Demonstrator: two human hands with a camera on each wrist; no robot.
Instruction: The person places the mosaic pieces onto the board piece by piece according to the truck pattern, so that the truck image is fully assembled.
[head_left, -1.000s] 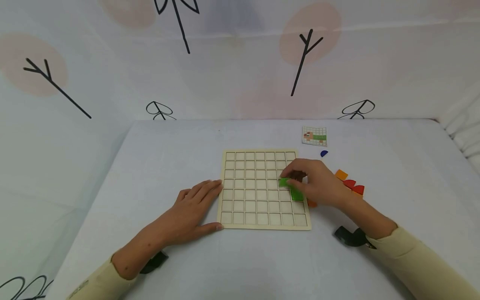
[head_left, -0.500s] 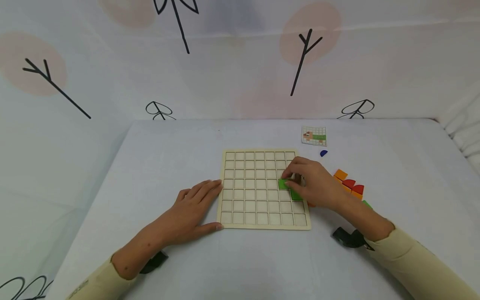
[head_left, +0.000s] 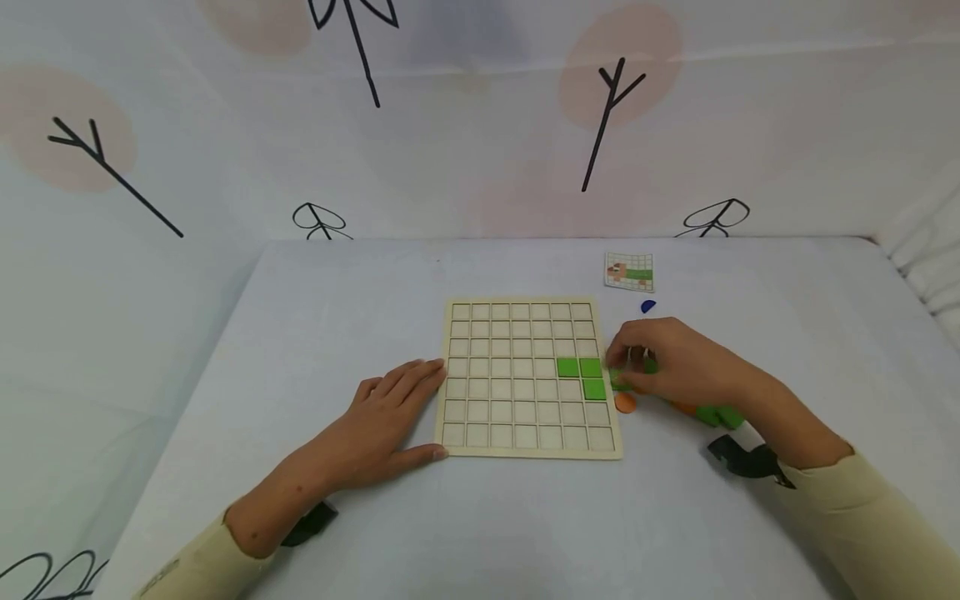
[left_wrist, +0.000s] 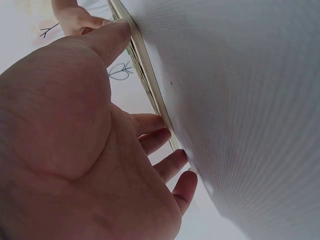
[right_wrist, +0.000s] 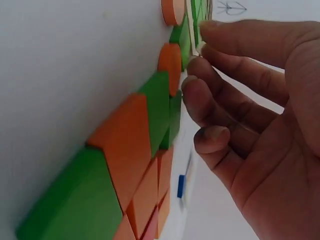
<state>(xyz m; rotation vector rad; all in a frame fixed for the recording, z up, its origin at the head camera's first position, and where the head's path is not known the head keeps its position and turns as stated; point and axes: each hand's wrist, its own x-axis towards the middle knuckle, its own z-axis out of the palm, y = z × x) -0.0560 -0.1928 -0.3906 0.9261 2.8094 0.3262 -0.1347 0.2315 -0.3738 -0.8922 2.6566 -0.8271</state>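
Observation:
A pale wooden grid board (head_left: 491, 412) lies flat on the table. Three green square tiles (head_left: 591, 367) sit in its cells near the right edge. My left hand (head_left: 378, 421) rests along the board's left side, with fingertips and thumb touching the edge; the left wrist view has them against the rim (left_wrist: 150, 82). My right hand (head_left: 678, 362) is just right of the board, its thumb and fingers loosely bent over a loose green tile (head_left: 618, 381). In the right wrist view a gap shows between thumb and forefinger, and that green tile (right_wrist: 182, 40) lies beside the board.
An orange round piece (head_left: 625, 403) lies by the board's right edge. More green tiles (head_left: 717, 415) and orange tiles (right_wrist: 125, 145) lie partly under my right hand and wrist. Farther back are a blue half-round piece (head_left: 648, 306) and a small picture card (head_left: 629, 272).
My right hand has let go of a green tile, now flat in a board cell left of another, and moved right, off the board to the loose pieces. The left hand has stayed put.

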